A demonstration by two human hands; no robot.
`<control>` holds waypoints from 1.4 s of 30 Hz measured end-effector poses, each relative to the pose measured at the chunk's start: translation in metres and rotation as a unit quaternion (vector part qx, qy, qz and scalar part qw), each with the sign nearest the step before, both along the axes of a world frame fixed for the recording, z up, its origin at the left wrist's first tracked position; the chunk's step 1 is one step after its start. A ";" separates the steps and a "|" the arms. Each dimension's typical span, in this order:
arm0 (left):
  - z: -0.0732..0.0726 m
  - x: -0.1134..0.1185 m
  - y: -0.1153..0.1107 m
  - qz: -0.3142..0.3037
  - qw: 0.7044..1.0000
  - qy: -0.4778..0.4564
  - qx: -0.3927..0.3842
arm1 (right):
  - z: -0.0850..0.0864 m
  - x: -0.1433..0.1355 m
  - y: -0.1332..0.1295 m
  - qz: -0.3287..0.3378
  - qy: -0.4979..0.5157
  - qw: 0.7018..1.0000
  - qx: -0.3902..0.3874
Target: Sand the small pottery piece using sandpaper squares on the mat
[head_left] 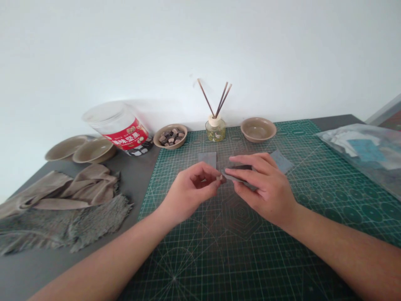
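Observation:
My left hand (189,190) pinches a small brown block (222,179) between thumb and fingertips. Its exact shape is mostly covered by the fingers. My right hand (274,190) grips a thin grey sheet of sandpaper (232,177), whose edge meets or nearly meets the block. Both hands are above the middle of the green cutting mat (200,259). Behind the left hand lies a flat grey square sheet (207,158), and another grey sheet (282,162) lies beyond the right hand.
Along the wall stand a bowl of small blocks (171,138), a reed diffuser (215,128) and a shallow bowl (258,130). Leftward are a plastic jar (120,129), two more bowls (94,150) and a crumpled cloth (78,209). A clear plastic bag (369,150) lies right.

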State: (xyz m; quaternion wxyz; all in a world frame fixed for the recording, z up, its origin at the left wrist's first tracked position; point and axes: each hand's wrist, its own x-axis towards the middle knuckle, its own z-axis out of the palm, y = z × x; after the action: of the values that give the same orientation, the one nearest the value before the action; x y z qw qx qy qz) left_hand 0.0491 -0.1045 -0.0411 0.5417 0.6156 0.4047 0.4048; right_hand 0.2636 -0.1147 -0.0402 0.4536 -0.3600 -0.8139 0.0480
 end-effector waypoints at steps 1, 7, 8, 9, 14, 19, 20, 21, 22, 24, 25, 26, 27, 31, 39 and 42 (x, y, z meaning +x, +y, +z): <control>0.001 0.001 -0.001 0.001 1.000 0.005 0.002 | 0.000 -0.001 0.000 0.005 -0.001 1.000 0.000; 0.001 0.004 -0.001 0.000 1.000 0.020 0.010 | -0.008 -0.006 0.001 0.051 -0.013 0.999 -0.007; -0.001 0.003 -0.001 0.002 1.000 0.024 0.011 | -0.010 -0.007 0.001 0.051 -0.016 0.999 -0.001; -0.002 0.003 -0.001 0.005 1.000 0.027 0.012 | -0.011 -0.008 0.000 0.050 -0.021 0.999 0.007; -0.004 0.002 -0.003 0.060 0.996 0.052 0.036 | -0.010 -0.009 -0.002 0.062 -0.062 0.995 0.047; 0.001 0.003 -0.007 0.082 0.996 0.037 0.029 | -0.007 -0.005 -0.002 0.054 -0.073 0.995 0.048; 0.002 0.004 -0.007 0.082 0.996 0.038 0.029 | -0.006 -0.005 -0.002 0.053 -0.066 0.995 0.047; 0.002 0.004 -0.007 0.086 0.995 0.042 0.035 | -0.006 -0.006 -0.003 0.056 -0.058 0.996 0.044; 0.002 0.004 -0.007 0.092 0.994 0.047 0.046 | -0.005 -0.006 -0.004 0.061 -0.052 0.996 0.039; 0.003 0.004 -0.007 0.108 0.991 0.052 0.067 | -0.004 -0.009 -0.006 0.068 -0.045 0.996 0.026; 0.003 0.004 -0.007 0.111 0.990 0.051 0.070 | -0.004 -0.009 -0.007 0.066 -0.044 0.997 0.021; 0.003 0.005 -0.008 0.110 0.990 0.048 0.069 | -0.003 -0.010 -0.007 0.061 -0.044 0.997 0.017; 0.003 0.005 -0.008 0.107 0.991 0.047 0.065 | -0.003 -0.010 -0.007 0.058 -0.044 0.997 0.015; 0.004 0.005 -0.009 0.112 0.990 0.041 0.077 | -0.003 -0.011 -0.009 0.064 -0.030 0.997 0.012; -0.001 0.000 -0.008 0.097 0.989 0.042 0.104 | -0.003 -0.009 -0.012 0.059 -0.062 0.996 0.023; 0.001 -0.001 -0.008 0.089 0.991 0.023 0.100 | -0.006 -0.005 -0.007 0.044 -0.070 0.997 -0.003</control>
State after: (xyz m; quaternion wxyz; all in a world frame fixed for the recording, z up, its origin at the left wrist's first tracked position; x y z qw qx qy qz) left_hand 0.0481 -0.1126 -0.0403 0.4294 0.6374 0.4280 0.4756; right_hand 0.2583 -0.1212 -0.0459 0.3922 -0.3278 -0.8583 0.0453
